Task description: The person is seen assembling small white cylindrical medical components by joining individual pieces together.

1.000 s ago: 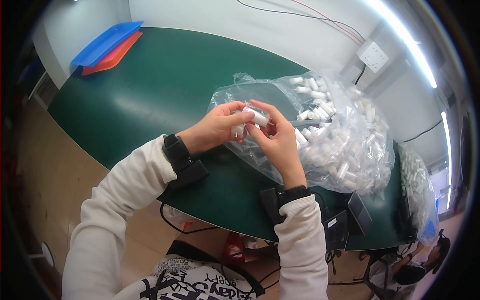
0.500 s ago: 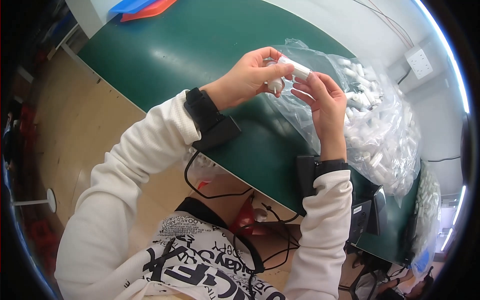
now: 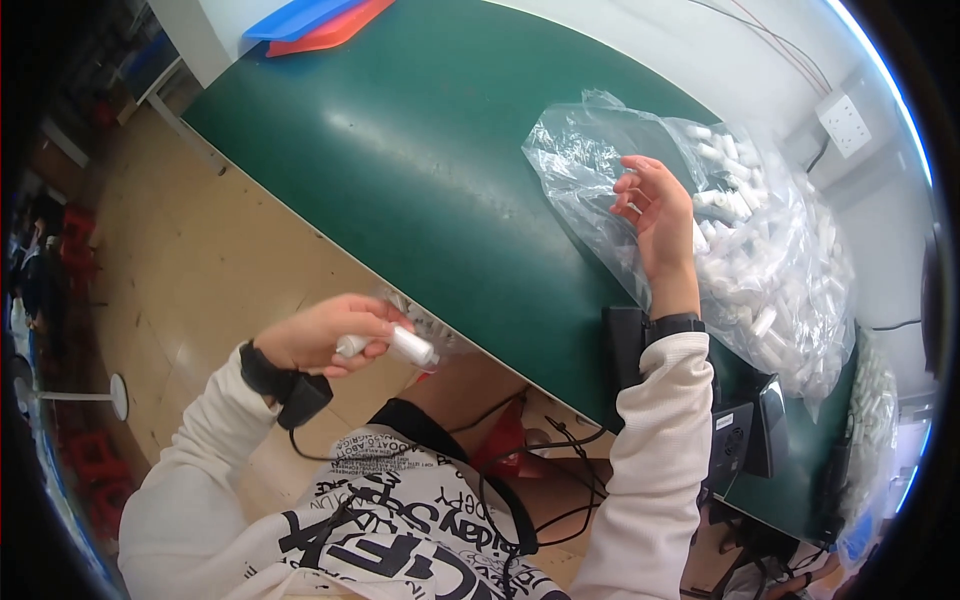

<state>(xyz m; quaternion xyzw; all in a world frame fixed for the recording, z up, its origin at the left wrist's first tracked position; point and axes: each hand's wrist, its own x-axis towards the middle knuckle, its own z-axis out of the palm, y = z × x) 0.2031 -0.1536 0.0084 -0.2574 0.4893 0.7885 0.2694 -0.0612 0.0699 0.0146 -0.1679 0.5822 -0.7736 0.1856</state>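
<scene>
My left hand [image 3: 330, 333] is off the table's front edge, above my lap. Its fingers are closed around a short white plastic cylinder [image 3: 412, 347] with a clear end, and a second white cylindrical piece [image 3: 352, 346] shows below the fingers. Just behind that hand, part of a clear plastic bag [image 3: 450, 338] is visible below the table edge. Loosely curled, with fingers apart and nothing seen in them, my right hand [image 3: 658, 215] hovers over the mouth of a large clear bag [image 3: 590, 150]. Many white cylindrical pieces [image 3: 735, 205] fill that bag.
The green table [image 3: 420, 150] runs diagonally across the view. Blue and red trays [image 3: 325, 25] sit at its far left end. A black device [image 3: 735, 430] stands at the near right, beside another filled bag [image 3: 868, 410]. Black cables [image 3: 570, 440] hang near my lap.
My left hand has moved left and down off the table, carrying the white cylinders. My right hand has let go of the cylinder and stays near the bag.
</scene>
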